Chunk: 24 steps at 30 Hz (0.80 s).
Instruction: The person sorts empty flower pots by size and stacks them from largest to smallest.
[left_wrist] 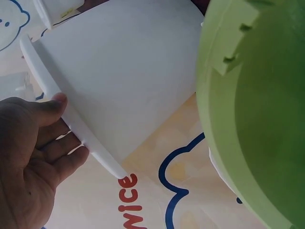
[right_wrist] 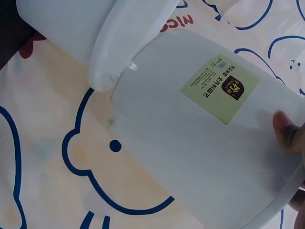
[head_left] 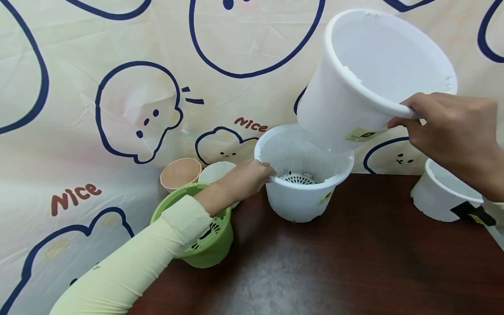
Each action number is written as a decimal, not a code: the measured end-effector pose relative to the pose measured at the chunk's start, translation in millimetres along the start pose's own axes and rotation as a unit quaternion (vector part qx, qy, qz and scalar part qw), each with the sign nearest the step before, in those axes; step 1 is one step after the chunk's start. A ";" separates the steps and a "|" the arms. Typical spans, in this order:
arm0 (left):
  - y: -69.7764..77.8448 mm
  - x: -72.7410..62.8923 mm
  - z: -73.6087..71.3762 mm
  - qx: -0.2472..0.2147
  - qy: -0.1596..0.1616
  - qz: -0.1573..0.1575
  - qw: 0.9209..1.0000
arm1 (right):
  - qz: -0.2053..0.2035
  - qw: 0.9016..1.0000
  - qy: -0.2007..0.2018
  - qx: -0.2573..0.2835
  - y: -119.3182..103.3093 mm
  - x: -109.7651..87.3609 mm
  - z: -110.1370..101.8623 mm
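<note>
My right hand [head_left: 453,127] grips the tilted upper pot [head_left: 334,100] by its rim, base near the lower pot [head_left: 297,203]; my left hand [head_left: 250,177] pinches the latter's rim, probably steadying it on the table [head_left: 354,262].

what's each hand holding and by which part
The right hand grips the raised white pot by its rim; the left hand holds the white pot below it by the rim.

By the rim I hold 1 raised white flowerpot [head_left: 334,96], green-labelled and tilted, its base close to the other's rim. The lower white flowerpot [head_left: 297,201], slotted at the bottom, stands upright on the tabletop [head_left: 354,262], its rim also in my grip.
</note>
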<state>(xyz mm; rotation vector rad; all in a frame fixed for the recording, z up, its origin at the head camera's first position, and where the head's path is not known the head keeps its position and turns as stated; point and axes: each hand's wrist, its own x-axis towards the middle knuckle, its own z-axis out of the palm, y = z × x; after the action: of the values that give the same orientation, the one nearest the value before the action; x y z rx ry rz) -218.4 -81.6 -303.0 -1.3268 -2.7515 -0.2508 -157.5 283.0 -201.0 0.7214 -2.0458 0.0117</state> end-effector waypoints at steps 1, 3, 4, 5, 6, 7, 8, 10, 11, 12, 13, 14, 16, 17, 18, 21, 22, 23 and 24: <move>0.3 0.0 -0.3 0.002 0.001 0.002 1.000 | 0.002 1.000 0.000 0.002 -2.2 0.7 0.5; 1.2 -0.2 -0.4 0.010 0.001 0.004 1.000 | 0.006 1.000 0.002 0.008 -5.0 1.6 2.1; 1.8 -0.3 -0.4 0.015 0.001 0.004 1.000 | 0.003 1.000 0.008 0.013 -5.6 1.7 3.3; 2.3 -0.4 -0.2 0.019 0.001 0.005 1.000 | -0.001 1.000 0.010 0.013 -5.6 1.7 3.9; 2.7 -0.6 0.2 0.022 -0.001 0.005 1.000 | -0.007 1.000 0.007 0.010 -5.4 1.9 4.0; 3.0 -0.9 0.5 0.025 -0.001 0.006 1.000 | -0.009 1.000 0.008 0.011 -5.1 1.5 5.1; 3.1 -1.1 1.0 0.029 -0.002 0.007 1.000 | -0.012 1.000 0.007 0.014 -4.3 0.9 6.4; 3.0 -1.4 1.7 0.032 -0.002 0.009 0.999 | -0.018 1.000 0.003 0.012 -3.7 0.4 8.2; 2.6 -1.7 2.1 0.030 -0.002 0.011 0.999 | -0.015 1.000 0.002 0.017 -4.4 0.1 9.3; 2.3 -1.9 2.2 0.030 -0.001 0.014 0.999 | -0.012 1.000 0.001 0.021 -5.0 0.1 10.4; 1.9 -2.0 2.3 0.029 0.000 0.017 0.999 | -0.012 1.000 0.001 0.023 -5.4 -0.2 11.3; 1.5 -2.2 2.3 0.028 0.001 0.019 0.999 | -0.015 1.000 0.002 0.021 -5.5 -0.3 12.0; 0.6 -2.6 2.4 0.025 0.003 0.023 0.999 | -0.020 1.000 0.007 0.020 -5.9 -0.5 13.9; 0.1 -2.6 2.4 0.026 0.004 0.025 0.999 | -0.024 1.000 0.009 0.017 -5.8 -0.6 14.7; -0.2 -2.6 2.3 0.026 0.005 0.026 0.999 | -0.028 0.999 0.010 0.014 -5.6 -0.7 15.3; -1.5 -2.8 2.2 0.026 0.010 0.026 0.999 | -0.035 0.999 0.023 0.013 -6.1 -0.5 18.5; -1.9 -3.0 2.1 0.025 0.012 0.026 0.999 | -0.037 0.999 0.026 0.012 -6.5 -0.4 19.4; -2.2 -3.1 2.2 0.024 0.015 0.027 0.999 | -0.039 0.999 0.025 0.013 -6.9 -0.1 20.2; -2.5 -3.2 2.2 0.022 0.017 0.027 0.999 | -0.040 0.999 0.024 0.013 -7.5 0.0 20.9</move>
<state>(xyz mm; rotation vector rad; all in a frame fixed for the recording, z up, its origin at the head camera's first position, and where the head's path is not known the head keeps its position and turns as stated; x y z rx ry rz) -218.3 -85.2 -305.8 -1.3702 -2.6724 -0.2067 -170.0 270.9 -214.8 0.8121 -1.9726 0.0107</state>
